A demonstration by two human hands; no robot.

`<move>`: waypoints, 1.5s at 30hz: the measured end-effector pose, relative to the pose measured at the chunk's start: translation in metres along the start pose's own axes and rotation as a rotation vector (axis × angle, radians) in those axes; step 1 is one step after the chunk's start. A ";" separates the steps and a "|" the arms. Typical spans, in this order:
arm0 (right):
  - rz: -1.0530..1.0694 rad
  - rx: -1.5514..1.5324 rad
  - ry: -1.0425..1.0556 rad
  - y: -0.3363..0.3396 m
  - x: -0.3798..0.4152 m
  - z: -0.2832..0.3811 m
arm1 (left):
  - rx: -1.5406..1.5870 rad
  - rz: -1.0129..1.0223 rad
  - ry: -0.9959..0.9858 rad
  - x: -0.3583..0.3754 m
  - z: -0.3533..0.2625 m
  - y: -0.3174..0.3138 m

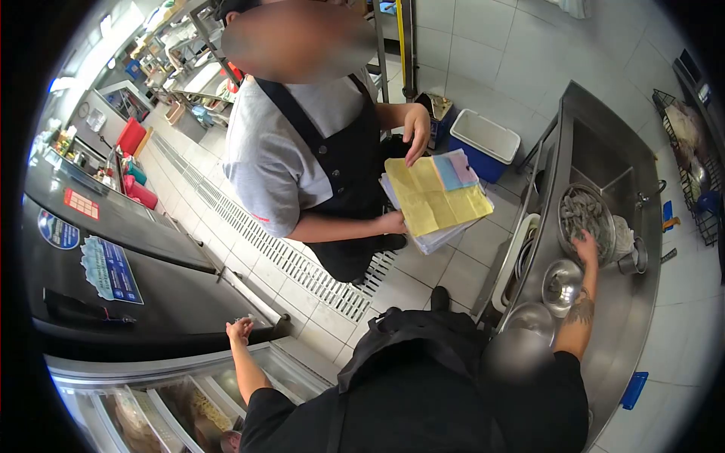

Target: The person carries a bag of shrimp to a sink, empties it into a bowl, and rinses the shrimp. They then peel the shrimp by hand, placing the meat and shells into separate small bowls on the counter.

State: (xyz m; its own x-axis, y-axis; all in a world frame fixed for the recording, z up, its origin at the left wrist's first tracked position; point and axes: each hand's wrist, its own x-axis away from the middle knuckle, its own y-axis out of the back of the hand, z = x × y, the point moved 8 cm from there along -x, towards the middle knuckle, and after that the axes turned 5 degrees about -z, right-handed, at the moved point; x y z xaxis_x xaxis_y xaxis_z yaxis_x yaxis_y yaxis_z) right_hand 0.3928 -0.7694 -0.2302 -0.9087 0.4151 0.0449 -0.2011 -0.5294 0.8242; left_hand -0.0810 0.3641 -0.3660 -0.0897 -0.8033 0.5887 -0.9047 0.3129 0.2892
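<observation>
Bare stretch of grey steel counter (623, 325) right of the right forearm (580, 309), two shiny round steel bowls (560, 287) blocking the left.

Reading this as a commercial kitchen rather than a home one. Seeing a long stainless sink counter (621, 347) along a white tiled wall (472, 38), carrying shiny bowls (563, 288) plus a metal vessel (608, 234) of greyish food (578, 211). Spotting a wire basket (689, 170) at the wall, far right. Noting a slotted floor drain (325, 291) running through pale floor tiles (419, 279). Catching a framed case (151, 371) at lower left, showing sectioned food (205, 411) inside, beside a large dark metal unit (204, 317) with stickers (113, 268). Finding a black bib apron (359, 181) on the person opposite (264, 166). Picking out crowded shelves (200, 77) and red containers (130, 136) farther back, upper left.
</observation>
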 end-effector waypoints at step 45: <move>0.071 0.086 0.126 -0.042 -0.022 0.017 | -0.044 -0.088 0.052 0.039 0.038 0.008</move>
State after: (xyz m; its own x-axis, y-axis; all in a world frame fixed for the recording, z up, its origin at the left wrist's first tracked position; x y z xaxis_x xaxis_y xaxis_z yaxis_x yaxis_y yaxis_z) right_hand 0.4276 -0.7443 -0.2562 -0.9593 0.2799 0.0379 -0.1077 -0.4864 0.8671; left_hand -0.1071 0.3154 -0.3693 0.0116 -0.8017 0.5977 -0.8889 0.2655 0.3733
